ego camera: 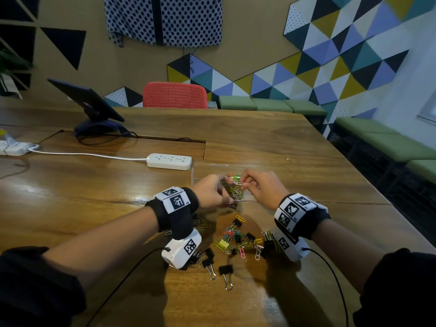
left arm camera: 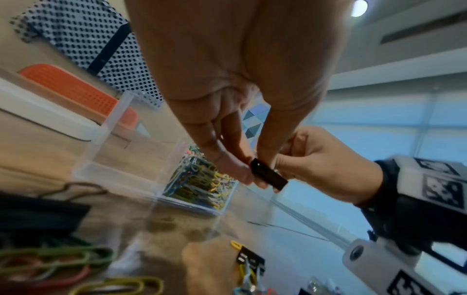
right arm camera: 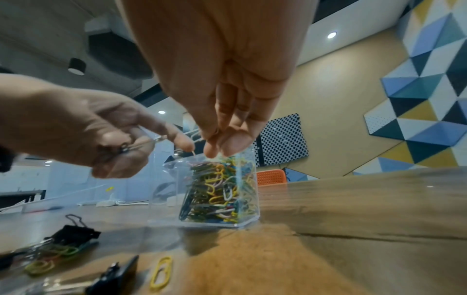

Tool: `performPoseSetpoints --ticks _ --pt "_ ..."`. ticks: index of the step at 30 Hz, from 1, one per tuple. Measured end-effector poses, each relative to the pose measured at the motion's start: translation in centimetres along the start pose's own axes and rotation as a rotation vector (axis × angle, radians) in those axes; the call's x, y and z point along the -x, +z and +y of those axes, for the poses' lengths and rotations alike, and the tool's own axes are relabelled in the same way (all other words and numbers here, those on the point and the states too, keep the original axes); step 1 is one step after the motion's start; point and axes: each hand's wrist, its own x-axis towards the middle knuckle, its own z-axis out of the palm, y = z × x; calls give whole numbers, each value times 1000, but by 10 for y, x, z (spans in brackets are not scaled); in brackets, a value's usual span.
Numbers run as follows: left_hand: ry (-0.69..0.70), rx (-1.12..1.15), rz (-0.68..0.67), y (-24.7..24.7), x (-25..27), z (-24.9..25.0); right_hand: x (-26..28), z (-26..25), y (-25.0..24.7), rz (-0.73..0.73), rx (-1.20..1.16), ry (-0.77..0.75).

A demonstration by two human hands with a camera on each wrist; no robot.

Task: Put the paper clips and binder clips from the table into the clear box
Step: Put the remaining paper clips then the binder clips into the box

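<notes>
A small clear box (ego camera: 236, 196) (left arm camera: 161, 175) (right arm camera: 248, 199), packed with coloured paper clips, stands on the wooden table (ego camera: 295, 161). Both hands hover just over it. My left hand (ego camera: 227, 183) (left arm camera: 252, 169) pinches a black binder clip (left arm camera: 269, 176) by its body and wire handles (right arm camera: 126, 148). My right hand (ego camera: 244, 182) (right arm camera: 220, 151) pinches a thin wire piece that looks like a paper clip, right beside the left fingertips; where it ends is hidden. A loose pile of paper clips and binder clips (ego camera: 236, 239) lies between my wrists, nearer to me.
Two black binder clips (ego camera: 226, 271) lie closest to me. A white power strip (ego camera: 169, 161) with its cable sits behind the box. Farther off are a tablet on a stand (ego camera: 89, 100) at back left and a red chair (ego camera: 174, 95). The table's edge runs along the right.
</notes>
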Motion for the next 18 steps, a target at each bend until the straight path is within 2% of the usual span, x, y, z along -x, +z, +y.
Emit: performPoseSetpoints --ticks 5,7,10,14,18 --pt "42 -285 -35 -2 7 -2 3 6 -5 -161 10 79" --pt "37 -412 -78 -7 9 -4 4 5 -4 -162 8 86" --pt "2 -544 -128 -12 10 -15 -3 1 -5 -41 22 97" --pt "-5 -610 -87 -12 7 -27 -22 -6 -6 145 -1 130" --pt "-18 -593 -71 -6 2 -27 -32 -10 1 180 -4 257"
